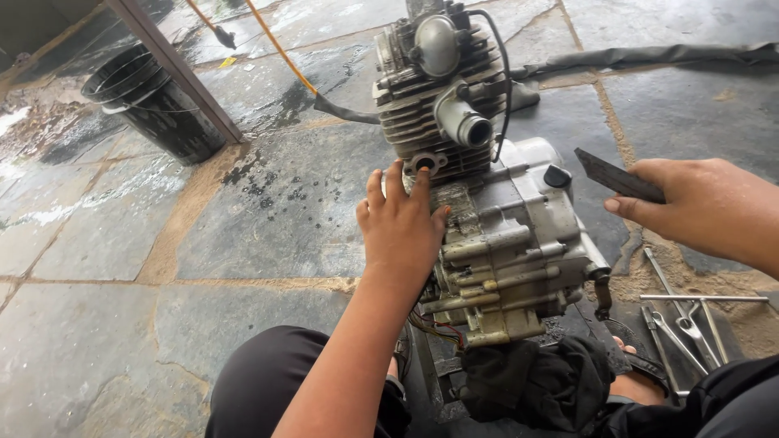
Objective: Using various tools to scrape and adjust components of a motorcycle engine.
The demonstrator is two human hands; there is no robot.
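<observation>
Engine (487, 235) stripped out, standing on stone floor (122, 243). Left hand (399, 223) flat against it, grip open; right hand (698, 207) pinching dark flat blade (617, 177). Spanners (686, 324) lying unused.

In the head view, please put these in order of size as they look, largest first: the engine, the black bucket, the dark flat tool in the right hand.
1. Engine, by far the largest.
2. Black bucket; it stands farther from the camera, so it may look smaller than it is.
3. Dark flat tool, partly hidden in the right hand.
</observation>
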